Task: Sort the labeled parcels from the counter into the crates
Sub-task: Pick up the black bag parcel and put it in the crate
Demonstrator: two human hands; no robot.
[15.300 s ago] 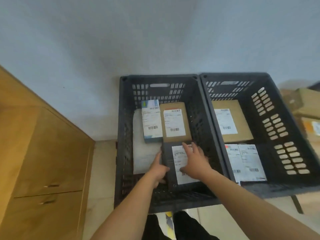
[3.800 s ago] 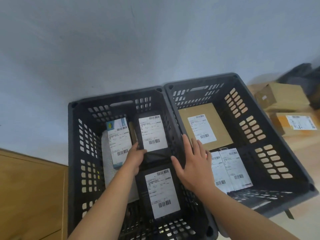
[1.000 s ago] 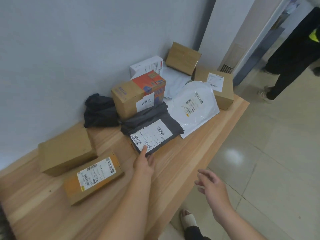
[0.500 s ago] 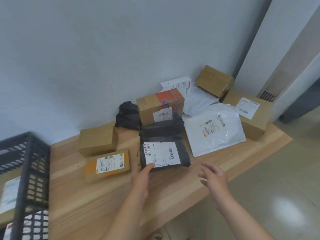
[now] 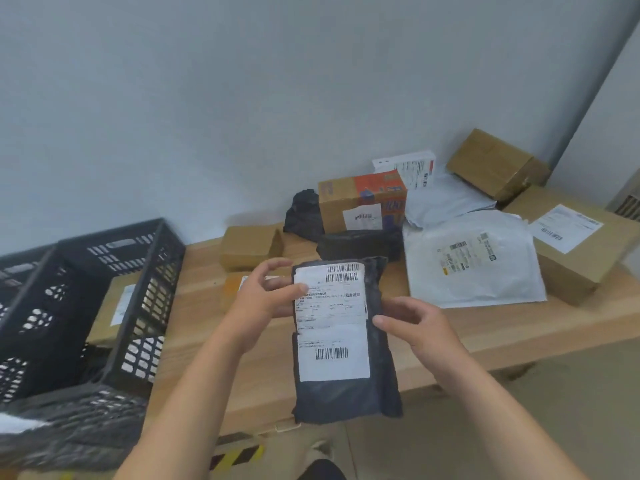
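I hold a dark grey mailer bag (image 5: 346, 393) with a white barcode label upright above the wooden counter (image 5: 450, 334). My left hand (image 5: 263, 296) grips its upper left edge, thumb on the label. My right hand (image 5: 412, 323) holds its right edge, fingers behind the bag. A black slotted crate (image 5: 138, 306) stands at the left with a brown labeled box (image 5: 114, 306) inside. A second crate's corner (image 5: 20, 268) shows at the far left.
On the counter lie a plain brown box (image 5: 249, 247), an orange-brown labeled box (image 5: 360, 202), another dark bag (image 5: 356, 244), a white mailer (image 5: 471, 265), a large labeled carton (image 5: 581, 244), and more parcels by the wall. An orange box (image 5: 232, 285) sits behind my left hand.
The dark grey mailer bag has been lifted off the counter and turned upright. Both hands now hold it. The view has swung left, bringing the crate into sight.
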